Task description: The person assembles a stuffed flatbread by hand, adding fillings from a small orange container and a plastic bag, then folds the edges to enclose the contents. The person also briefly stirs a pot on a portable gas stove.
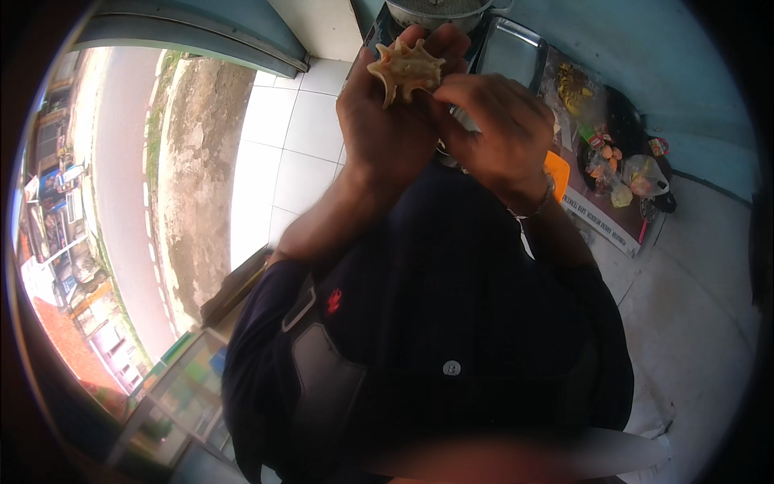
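A pale piece of what looks like dough (406, 69), with several pointed, pinched-looking corners, rests across the palm and fingers of my left hand (387, 127). That hand is turned palm up and cradles the piece. From the right, my right hand (496, 124) bends in with curled fingers. Its index finger and thumb come together at the piece's lower right edge and seem to pinch it; the exact contact is partly hidden. Behind the hands, a metal pot (444, 15) stands next to a rectangular metal tray (514, 51).
Right of the hands, a printed sheet (604, 227) carries a dark pan (623, 115), plastic bags (646, 175) and small reddish-brown pieces (612, 154). An orange object (557, 175) sits by my right wrist. At left, white floor tiles (308, 127) reach an open doorway onto a road (124, 151). A glass-sided case (181, 393) stands lower left.
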{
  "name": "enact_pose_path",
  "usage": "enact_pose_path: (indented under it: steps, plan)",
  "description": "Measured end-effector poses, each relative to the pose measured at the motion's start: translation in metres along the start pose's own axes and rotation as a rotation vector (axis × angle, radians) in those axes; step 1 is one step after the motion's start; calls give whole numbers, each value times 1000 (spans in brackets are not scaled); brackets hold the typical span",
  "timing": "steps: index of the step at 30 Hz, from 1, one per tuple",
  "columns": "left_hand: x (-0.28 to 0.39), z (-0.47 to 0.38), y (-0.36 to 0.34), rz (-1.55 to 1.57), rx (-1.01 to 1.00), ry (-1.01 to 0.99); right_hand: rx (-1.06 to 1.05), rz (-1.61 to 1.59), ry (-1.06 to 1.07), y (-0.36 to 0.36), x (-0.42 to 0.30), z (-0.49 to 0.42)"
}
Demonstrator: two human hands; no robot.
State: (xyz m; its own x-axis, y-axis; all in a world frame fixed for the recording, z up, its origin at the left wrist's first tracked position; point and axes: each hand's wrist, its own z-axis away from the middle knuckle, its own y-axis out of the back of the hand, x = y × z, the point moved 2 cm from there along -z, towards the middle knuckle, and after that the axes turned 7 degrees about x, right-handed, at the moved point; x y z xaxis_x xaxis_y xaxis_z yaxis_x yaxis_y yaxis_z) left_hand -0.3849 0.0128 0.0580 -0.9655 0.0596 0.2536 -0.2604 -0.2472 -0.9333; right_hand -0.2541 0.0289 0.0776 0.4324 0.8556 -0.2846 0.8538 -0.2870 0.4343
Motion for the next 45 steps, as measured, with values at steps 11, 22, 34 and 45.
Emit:
enact_pose_path:
  steps: [11, 22, 34, 45]
  plan:
    - [1, 1, 8, 20, -16, 119, -171, -4, -50, 6, 3, -2]
    - [-4, -3, 2, -32, 74, -2, -44, -27, -106, 5, -3, 2]
    - [-3, -14, 5, -40, 50, -234, -175, -49, -104, -2, -8, 7]
    - [1, -6, 0, -87, 46, -240, -46, 21, -113, -15, -13, -3]
